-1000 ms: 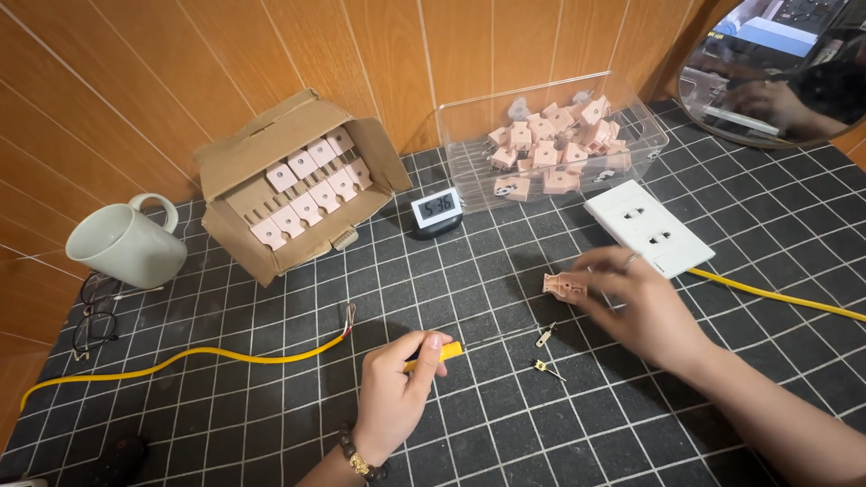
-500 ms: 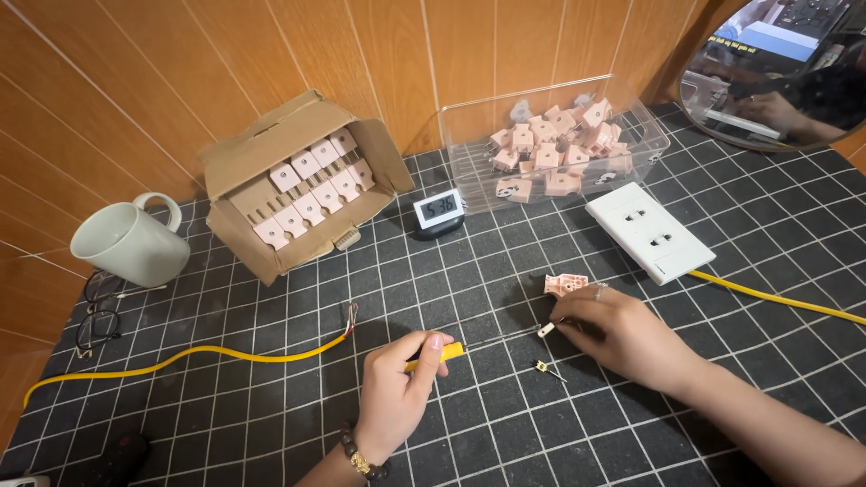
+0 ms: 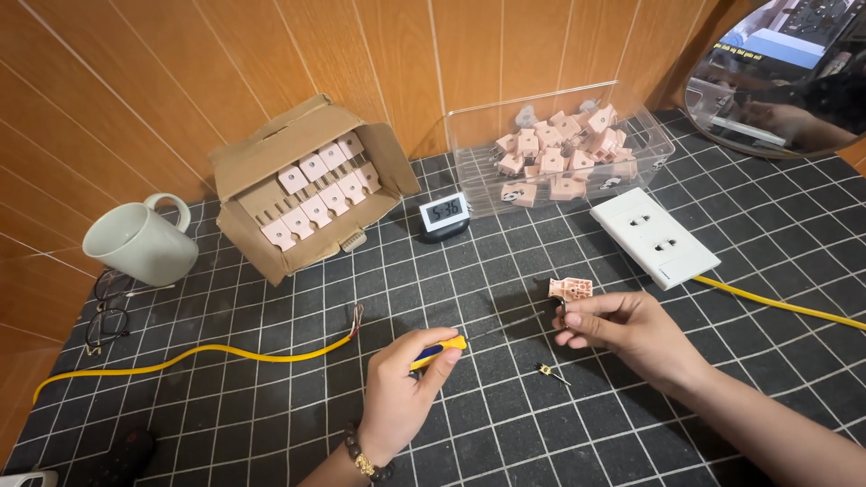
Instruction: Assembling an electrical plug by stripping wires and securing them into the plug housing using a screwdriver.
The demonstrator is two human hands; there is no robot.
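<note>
So my left hand [image 3: 397,397] was wrapped around a little screwdriver with a yellow and blue handle [image 3: 439,351], its thin shaft pointing across toward my right hand [image 3: 622,326]. The right one was pinching something tiny between the fingertips, right at the screwdriver's tip. Probably a screw, but it was too small to say for sure. Everything sat on the black gridded worktop [image 3: 271,424].

Using the screwdriver as the reference point: a small pink socket module [image 3: 570,289] lay just past the tip, touching my right fingertips. One loose screw [image 3: 545,369] sat on the worktop a bit nearer to me than the tip, between my two hands. The stripped end of a yellow cable [image 3: 225,353] was on the handle side, close to my left hand, trailing off leftward.

Further away from me than the screwdriver stood a small digital clock [image 3: 444,215]. Behind the clock and to the left was an open cardboard box [image 3: 271,162] with rows of the same pink modules, and to the right a clear plastic tray [image 3: 649,144] with a loose pile of them. A white double-socket faceplate [image 3: 654,236] lay beyond my right hand, with another yellow cable [image 3: 785,307] beside it. Way off on the left edge were a white mug [image 3: 140,243] and a pair of glasses [image 3: 106,311].
</note>
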